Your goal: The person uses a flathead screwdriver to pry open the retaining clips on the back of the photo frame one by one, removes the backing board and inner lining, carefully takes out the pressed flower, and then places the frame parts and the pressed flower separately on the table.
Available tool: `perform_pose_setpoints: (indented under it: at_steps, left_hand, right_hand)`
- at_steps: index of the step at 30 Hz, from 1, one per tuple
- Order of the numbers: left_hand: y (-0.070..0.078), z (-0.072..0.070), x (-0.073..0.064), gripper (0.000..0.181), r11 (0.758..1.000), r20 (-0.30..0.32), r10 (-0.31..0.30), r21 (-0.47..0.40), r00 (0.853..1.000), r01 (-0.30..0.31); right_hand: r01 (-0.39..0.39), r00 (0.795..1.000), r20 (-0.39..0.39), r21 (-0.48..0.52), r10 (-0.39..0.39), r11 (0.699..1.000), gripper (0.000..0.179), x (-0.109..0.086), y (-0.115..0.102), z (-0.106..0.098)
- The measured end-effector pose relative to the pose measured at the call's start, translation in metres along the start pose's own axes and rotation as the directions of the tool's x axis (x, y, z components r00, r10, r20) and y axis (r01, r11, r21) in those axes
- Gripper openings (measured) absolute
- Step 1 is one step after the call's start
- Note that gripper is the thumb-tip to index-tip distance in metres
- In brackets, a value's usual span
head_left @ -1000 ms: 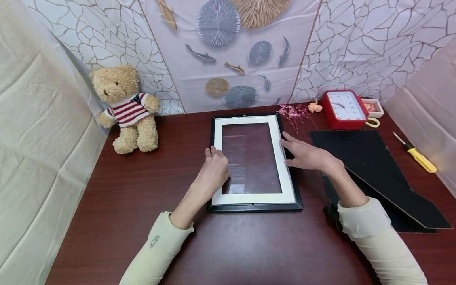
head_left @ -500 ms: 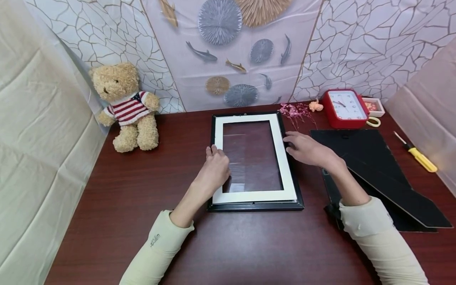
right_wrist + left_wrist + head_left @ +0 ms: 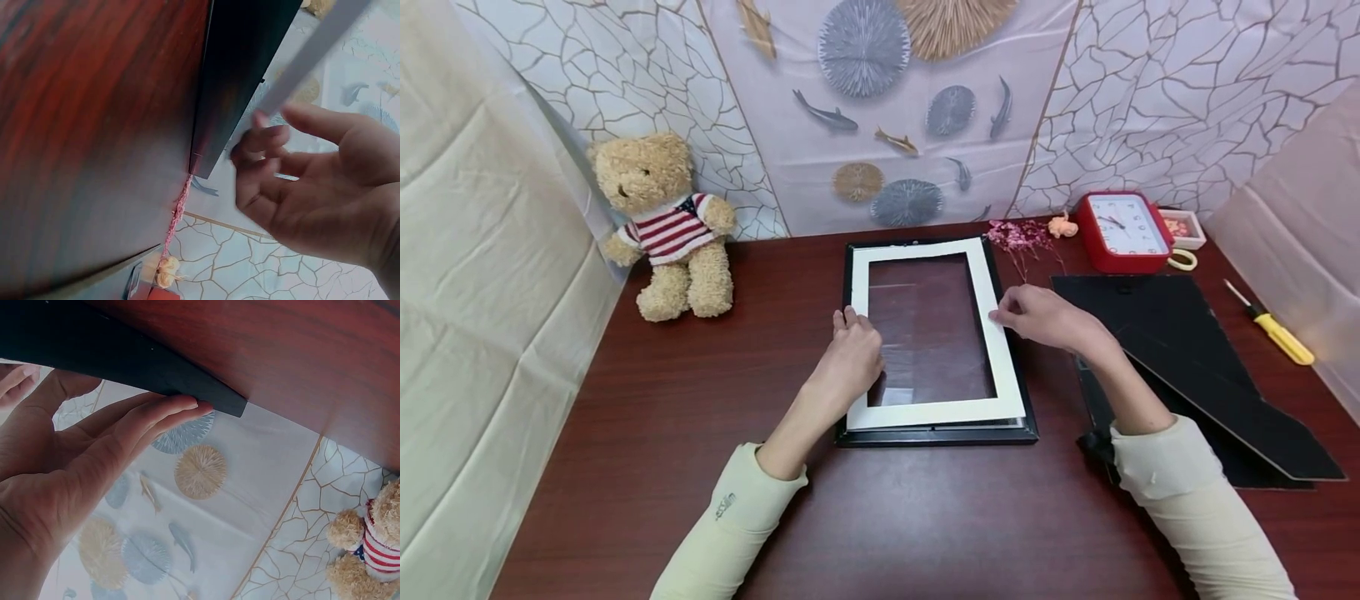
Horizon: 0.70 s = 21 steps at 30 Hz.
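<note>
A black picture frame point(image 3: 940, 437) lies on the dark red wooden table, with a white mat point(image 3: 940, 412) and a clear pane inside it. The mat's right side is raised, leaving a gap above the frame at the lower right corner. My right hand point(image 3: 1045, 317) pinches the mat's right edge between thumb and fingers; the right wrist view shows the white strip point(image 3: 312, 59) rising from the pinch. At the left side, my left hand point(image 3: 847, 354) holds the frame, its fingers along the outer edge point(image 3: 156, 415) and the thumb over the inner side.
Black backing boards point(image 3: 1157, 333) lie to the right, beside a yellow-handled screwdriver point(image 3: 1281, 336). Behind them stand a red clock point(image 3: 1123, 233), a small box point(image 3: 1183, 227) and pink dried flowers point(image 3: 1018, 237). A teddy bear point(image 3: 670, 233) sits at the back left.
My right hand has gone from spread fingers at the frame's right edge to pinching the mat, whose right side has risen. The left hand has stayed in place.
</note>
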<state>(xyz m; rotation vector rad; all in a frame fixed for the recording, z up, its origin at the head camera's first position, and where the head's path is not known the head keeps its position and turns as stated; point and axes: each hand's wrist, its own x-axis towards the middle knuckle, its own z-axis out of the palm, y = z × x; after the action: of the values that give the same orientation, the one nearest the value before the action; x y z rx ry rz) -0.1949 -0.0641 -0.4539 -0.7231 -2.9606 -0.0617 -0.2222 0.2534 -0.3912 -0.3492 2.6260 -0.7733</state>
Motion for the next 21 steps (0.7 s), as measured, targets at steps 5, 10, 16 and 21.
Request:
perform_pose_setpoints:
  at_steps: [5,10,16,21]
  left_hand:
    - [0.001,-0.014,-0.003,0.047,1.000,0.037,0.003,0.013,0.999,-0.003]
    - [-0.010,-0.022,-0.004,0.045,0.985,0.136,-0.062,-0.149,0.989,0.082]
    - [-0.009,-0.069,-0.010,0.056,0.925,0.356,-0.161,-0.272,0.921,0.266]
    - [-0.013,-0.087,-0.014,0.059,0.910,0.380,-0.162,-0.299,0.911,0.287]
  right_hand:
    - [0.031,0.999,-0.012,0.111,-0.030,0.993,0.031,-0.023,-0.033,-0.008]
    - [0.041,0.999,-0.001,0.186,-0.042,0.982,0.065,-0.022,-0.034,-0.006]
    - [0.061,0.997,0.004,0.461,-0.071,0.885,0.068,-0.020,-0.028,-0.008]
    - [0.073,0.997,-0.020,0.574,-0.075,0.816,0.066,-0.021,-0.025,-0.013]
